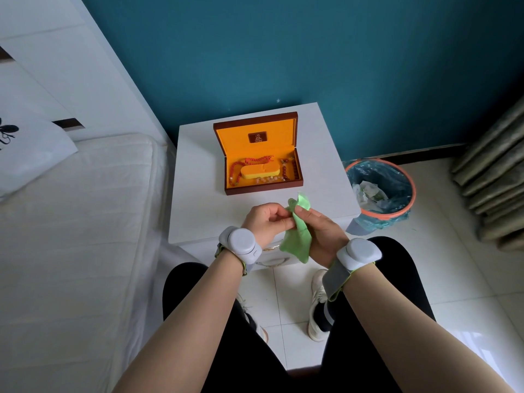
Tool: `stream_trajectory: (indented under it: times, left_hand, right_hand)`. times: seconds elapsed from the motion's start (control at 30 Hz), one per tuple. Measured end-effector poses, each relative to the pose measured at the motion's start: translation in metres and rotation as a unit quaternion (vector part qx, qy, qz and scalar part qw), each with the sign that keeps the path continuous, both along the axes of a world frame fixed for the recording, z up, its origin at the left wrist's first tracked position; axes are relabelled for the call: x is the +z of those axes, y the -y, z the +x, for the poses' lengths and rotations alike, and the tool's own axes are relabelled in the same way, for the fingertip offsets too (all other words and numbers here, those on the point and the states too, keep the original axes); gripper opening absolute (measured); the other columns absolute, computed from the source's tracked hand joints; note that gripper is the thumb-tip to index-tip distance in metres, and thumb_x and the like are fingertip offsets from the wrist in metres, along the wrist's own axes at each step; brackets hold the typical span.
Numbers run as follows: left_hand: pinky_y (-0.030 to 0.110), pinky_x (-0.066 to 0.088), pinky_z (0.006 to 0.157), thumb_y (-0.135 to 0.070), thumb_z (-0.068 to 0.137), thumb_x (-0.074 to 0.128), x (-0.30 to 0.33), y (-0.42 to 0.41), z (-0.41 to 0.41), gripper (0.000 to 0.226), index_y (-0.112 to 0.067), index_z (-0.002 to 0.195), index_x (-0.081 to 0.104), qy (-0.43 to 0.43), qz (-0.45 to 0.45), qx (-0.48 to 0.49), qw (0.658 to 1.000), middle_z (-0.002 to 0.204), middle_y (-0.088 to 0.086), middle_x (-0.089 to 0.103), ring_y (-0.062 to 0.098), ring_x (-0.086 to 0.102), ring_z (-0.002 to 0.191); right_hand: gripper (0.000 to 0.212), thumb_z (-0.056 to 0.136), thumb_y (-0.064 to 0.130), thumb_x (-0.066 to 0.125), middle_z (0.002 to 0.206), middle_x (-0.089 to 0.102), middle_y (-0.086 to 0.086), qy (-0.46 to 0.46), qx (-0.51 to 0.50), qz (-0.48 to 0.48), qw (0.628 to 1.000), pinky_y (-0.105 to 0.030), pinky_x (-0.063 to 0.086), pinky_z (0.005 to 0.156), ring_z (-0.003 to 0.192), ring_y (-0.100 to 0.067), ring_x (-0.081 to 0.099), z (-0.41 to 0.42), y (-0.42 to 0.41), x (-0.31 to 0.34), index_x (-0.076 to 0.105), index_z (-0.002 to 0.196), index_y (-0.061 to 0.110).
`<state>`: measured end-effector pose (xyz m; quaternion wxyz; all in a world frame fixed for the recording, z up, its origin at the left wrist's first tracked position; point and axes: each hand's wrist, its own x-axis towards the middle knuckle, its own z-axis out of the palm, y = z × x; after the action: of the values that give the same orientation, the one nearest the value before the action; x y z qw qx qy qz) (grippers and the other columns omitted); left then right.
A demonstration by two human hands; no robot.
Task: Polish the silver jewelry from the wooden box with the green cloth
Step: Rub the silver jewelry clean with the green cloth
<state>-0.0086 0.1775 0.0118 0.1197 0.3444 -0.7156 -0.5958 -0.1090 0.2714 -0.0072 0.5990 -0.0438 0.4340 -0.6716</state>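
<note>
1. At the far left lay a bed [71, 222] with a white cover, no part of the job.
2. The left hand [265, 221] hovered over the near edge of the tabletop [198, 199], its grip narrow — fingertips pinched at the edge of the green cloth [296, 236]. Whether a piece of silver sat between the fingers could not be told; nothing shiny showed.
3. The cloth hung between both hands, bunched at the top and trailing down past the tabletop's front edge.
4. The right hand [321, 232] had its grip closed round the cloth, thumb on top, fingers curled behind.
5. Beyond the hands, the wooden box [262, 161] stood open on the tabletop, lid up, with red and pale beads around a yellow insert. No silver jewelry was plain inside it.
6. My judgement: the work was in its rubbing stage or just short of it — the box was opened and the cloth was in hand, while any finished piece and its return to the box were not shown.
7. At the right, on the floor, stood a bin [381, 191] with a blue liner.
</note>
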Motion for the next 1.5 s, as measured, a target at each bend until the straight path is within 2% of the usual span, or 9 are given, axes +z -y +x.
stream_trajectory:
  times: [0.2,0.37,0.57,0.73,0.8,0.9,1.13,1.3,1.5]
  left_hand:
    - [0.01,0.05,0.067,-0.006,0.075,0.073,-0.001,0.0,0.0,0.021,-0.023,0.069,0.063,-0.002,0.025,-0.022,0.999,0.071,-0.006,0.067,-0.001,0.062,0.062]
    - [0.008,0.048,0.064,-0.005,0.075,0.073,-0.002,0.0,-0.001,0.022,-0.023,0.068,0.062,-0.005,0.027,-0.019,0.999,0.07,-0.006,0.066,-0.005,0.06,0.059]
    - [0.008,0.044,0.061,-0.003,0.08,0.067,-0.001,0.003,0.0,0.012,-0.013,0.075,0.062,-0.009,0.021,0.011,1.0,0.068,-0.004,0.064,-0.007,0.057,0.053]
    - [0.006,0.044,0.06,-0.004,0.08,0.067,0.0,0.004,0.004,0.015,-0.017,0.073,0.061,-0.007,0.011,0.012,1.0,0.07,-0.001,0.063,-0.003,0.058,0.058]
    - [0.012,0.046,0.066,-0.006,0.079,0.069,0.0,0.003,0.005,0.017,-0.019,0.071,0.062,-0.009,0.018,0.01,1.0,0.073,0.003,0.064,0.008,0.058,0.064]
    - [0.025,0.049,0.076,-0.009,0.077,0.072,0.0,0.002,0.005,0.018,-0.023,0.069,0.064,-0.01,0.027,-0.001,1.0,0.074,0.002,0.066,0.014,0.059,0.07]
    - [0.012,0.048,0.067,-0.008,0.077,0.071,-0.001,0.001,0.003,0.019,-0.023,0.069,0.063,-0.016,0.033,0.003,0.999,0.07,-0.004,0.064,-0.001,0.058,0.059]
    - [0.011,0.047,0.064,-0.005,0.079,0.068,0.0,0.003,0.001,0.011,-0.014,0.076,0.063,-0.02,0.028,0.034,0.999,0.07,-0.001,0.063,0.008,0.057,0.064]
    - [0.011,0.048,0.065,-0.004,0.078,0.069,0.0,0.004,0.003,0.021,-0.02,0.069,0.061,-0.021,0.031,0.013,0.999,0.069,-0.003,0.064,0.004,0.058,0.061]
  right_hand:
    - [0.034,0.094,0.034,0.045,0.096,0.057,-0.011,0.021,0.007,0.022,1.0,-0.032,0.046,0.088,0.093,-0.024,0.058,-0.008,0.004,0.007,0.058,0.107,0.006]
    - [0.038,0.095,0.038,0.044,0.1,0.061,-0.012,0.034,0.002,0.027,0.999,-0.031,0.049,0.085,0.094,-0.023,0.061,-0.006,0.003,0.004,0.059,0.11,0.006]
    - [0.028,0.077,0.023,0.06,0.096,0.05,-0.015,-0.007,0.0,0.011,1.0,-0.04,0.036,0.092,0.095,-0.03,0.046,0.003,0.003,0.003,0.054,0.097,0.004]
    - [0.03,0.073,0.022,0.064,0.092,0.054,-0.015,-0.036,0.011,0.011,0.999,-0.037,0.042,0.087,0.087,-0.027,0.053,0.001,0.004,0.006,0.059,0.096,0.003]
    - [0.039,0.073,0.024,0.064,0.099,0.054,-0.017,-0.039,0.017,0.015,0.999,-0.039,0.043,0.093,0.094,-0.03,0.054,-0.003,0.005,0.006,0.059,0.103,0.0]
    - [0.032,0.088,0.03,0.053,0.095,0.057,-0.015,-0.024,0.029,0.021,0.999,-0.038,0.045,0.093,0.093,-0.027,0.056,-0.01,0.007,0.009,0.059,0.103,0.002]
    - [0.034,0.093,0.034,0.046,0.097,0.058,-0.01,-0.004,0.029,0.023,0.999,-0.033,0.045,0.091,0.094,-0.023,0.057,-0.007,0.005,0.009,0.059,0.108,0.006]
    - [0.023,0.077,0.02,0.058,0.09,0.054,-0.015,-0.03,0.017,-0.007,0.999,-0.037,0.042,0.086,0.086,-0.026,0.053,0.0,0.004,0.01,0.059,0.094,0.005]
    - [0.041,0.079,0.023,0.06,0.105,0.055,-0.02,-0.051,0.014,0.02,0.998,-0.044,0.038,0.101,0.1,-0.032,0.052,-0.006,0.005,0.011,0.056,0.111,-0.003]
